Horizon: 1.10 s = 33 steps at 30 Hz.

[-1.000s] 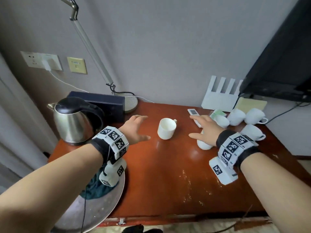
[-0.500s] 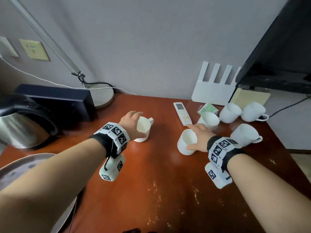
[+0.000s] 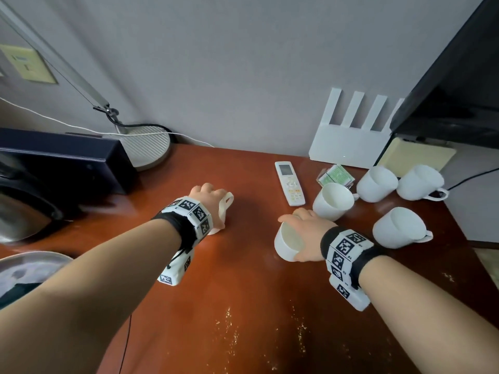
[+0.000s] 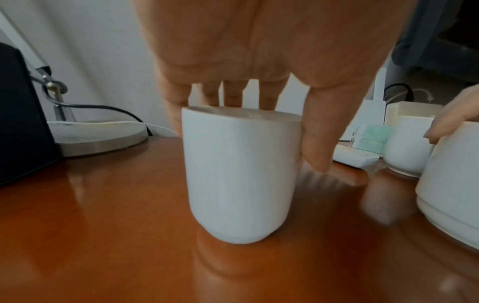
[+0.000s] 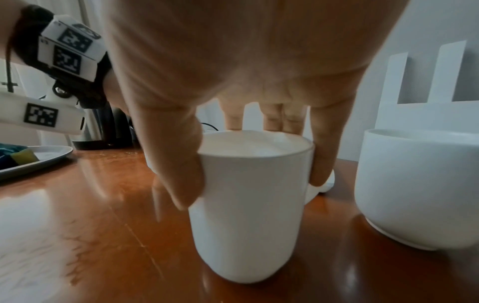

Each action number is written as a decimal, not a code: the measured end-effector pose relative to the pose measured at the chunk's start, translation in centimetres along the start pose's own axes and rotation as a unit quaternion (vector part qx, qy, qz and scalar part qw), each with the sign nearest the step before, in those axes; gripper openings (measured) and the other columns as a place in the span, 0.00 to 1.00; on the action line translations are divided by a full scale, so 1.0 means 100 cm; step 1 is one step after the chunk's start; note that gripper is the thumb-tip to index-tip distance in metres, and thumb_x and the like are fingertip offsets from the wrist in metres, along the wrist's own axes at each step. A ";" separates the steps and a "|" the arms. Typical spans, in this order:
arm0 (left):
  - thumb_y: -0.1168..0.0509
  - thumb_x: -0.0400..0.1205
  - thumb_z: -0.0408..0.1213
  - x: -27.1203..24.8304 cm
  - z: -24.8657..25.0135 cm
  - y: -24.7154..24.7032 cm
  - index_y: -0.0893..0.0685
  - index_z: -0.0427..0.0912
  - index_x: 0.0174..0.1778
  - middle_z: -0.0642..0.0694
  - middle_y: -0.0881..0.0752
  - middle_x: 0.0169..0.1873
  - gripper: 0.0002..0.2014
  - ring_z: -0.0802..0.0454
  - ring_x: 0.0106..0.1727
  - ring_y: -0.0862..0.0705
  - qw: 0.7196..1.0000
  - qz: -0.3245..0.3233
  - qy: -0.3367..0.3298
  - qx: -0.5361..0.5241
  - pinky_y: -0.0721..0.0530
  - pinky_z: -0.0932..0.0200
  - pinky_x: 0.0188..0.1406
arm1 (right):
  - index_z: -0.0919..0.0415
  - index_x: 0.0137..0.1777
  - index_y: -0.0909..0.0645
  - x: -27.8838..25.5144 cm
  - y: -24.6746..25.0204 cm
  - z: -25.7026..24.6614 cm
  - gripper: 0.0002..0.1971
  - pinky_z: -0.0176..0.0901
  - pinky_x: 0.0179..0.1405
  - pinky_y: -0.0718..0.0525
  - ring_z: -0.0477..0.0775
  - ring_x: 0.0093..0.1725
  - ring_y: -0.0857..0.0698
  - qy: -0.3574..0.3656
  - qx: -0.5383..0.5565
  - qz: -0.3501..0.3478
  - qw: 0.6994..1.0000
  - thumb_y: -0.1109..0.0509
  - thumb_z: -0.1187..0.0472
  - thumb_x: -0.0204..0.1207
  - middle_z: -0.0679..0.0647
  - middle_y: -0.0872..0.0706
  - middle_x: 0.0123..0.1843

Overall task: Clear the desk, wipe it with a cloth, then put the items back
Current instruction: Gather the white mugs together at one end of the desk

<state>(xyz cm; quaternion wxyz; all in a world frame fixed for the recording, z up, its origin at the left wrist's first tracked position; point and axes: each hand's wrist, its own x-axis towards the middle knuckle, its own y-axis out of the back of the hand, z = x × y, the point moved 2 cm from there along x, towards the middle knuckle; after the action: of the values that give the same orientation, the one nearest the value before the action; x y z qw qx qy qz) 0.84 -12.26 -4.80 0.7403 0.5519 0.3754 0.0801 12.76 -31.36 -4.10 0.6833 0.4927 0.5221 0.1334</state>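
Two white mugs are held from above on the red-brown desk (image 3: 243, 279). My left hand (image 3: 209, 197) covers the left mug (image 4: 241, 174), fingers curled round its rim and the thumb (image 4: 317, 131) down its side; its handle (image 3: 228, 201) sticks out to the right. The right hand (image 3: 303, 229) grips the other mug (image 3: 287, 245) the same way, its thumb (image 5: 178, 168) and a finger (image 5: 324, 147) clamping opposite sides. Both mug bases sit at the desk top. A cloth (image 5: 7, 156) and a sponge lie on the tray.
Several more white mugs (image 3: 376, 183) cluster at the right, one (image 3: 333, 201) just beyond my right hand. A remote (image 3: 290, 183), tea packets (image 3: 334, 176) and a router (image 3: 348, 139) stand behind. A black box (image 3: 62, 157), lamp base (image 3: 147, 147), kettle (image 3: 21, 209) and metal tray (image 3: 29, 263) fill the left.
My left hand reached forward and closed over the left mug. The right hand shifted from resting on its mug to gripping it, and that mug now sits further left of the cluster.
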 end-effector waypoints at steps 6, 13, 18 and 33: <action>0.31 0.73 0.46 -0.002 -0.023 0.009 0.34 0.51 0.75 0.48 0.29 0.66 0.34 0.46 0.68 0.28 0.999 0.032 0.005 -0.007 0.21 0.50 0.57 | 0.45 0.77 0.46 0.010 0.019 -0.028 0.42 0.52 0.65 0.22 0.55 0.73 0.35 -0.002 0.024 0.036 0.999 0.26 0.49 0.66 0.51 0.37 0.74; 0.27 0.72 0.49 -0.007 -0.105 0.043 0.35 0.49 0.76 0.47 0.30 0.68 0.38 0.45 0.72 0.31 0.995 0.071 0.051 -0.039 0.22 0.49 0.62 | 0.49 0.78 0.46 0.059 0.074 -0.097 0.45 0.50 0.67 0.26 0.56 0.74 0.34 0.015 0.035 0.099 0.994 0.24 0.50 0.64 0.53 0.35 0.75; 0.28 0.72 0.49 -0.024 -0.161 0.027 0.37 0.46 0.77 0.48 0.31 0.69 0.39 0.47 0.71 0.31 0.992 0.068 0.090 -0.048 0.23 0.52 0.62 | 0.51 0.79 0.46 0.094 0.082 -0.171 0.45 0.48 0.65 0.27 0.57 0.74 0.34 0.073 0.020 0.106 0.992 0.25 0.50 0.65 0.53 0.35 0.75; 0.31 0.75 0.50 -0.023 -0.205 0.007 0.36 0.44 0.76 0.47 0.31 0.69 0.35 0.46 0.71 0.31 0.987 0.088 0.109 -0.074 0.22 0.49 0.65 | 0.53 0.78 0.43 0.128 0.073 -0.252 0.41 0.49 0.61 0.25 0.57 0.71 0.33 0.079 0.020 0.125 0.989 0.28 0.45 0.68 0.54 0.33 0.73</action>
<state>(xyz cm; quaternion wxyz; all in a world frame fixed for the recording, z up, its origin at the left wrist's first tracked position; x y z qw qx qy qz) -13.79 2.29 -5.33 0.7237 0.5145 0.3972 0.2320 -0.79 -5.50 -4.88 0.6080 0.5556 0.5112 0.2456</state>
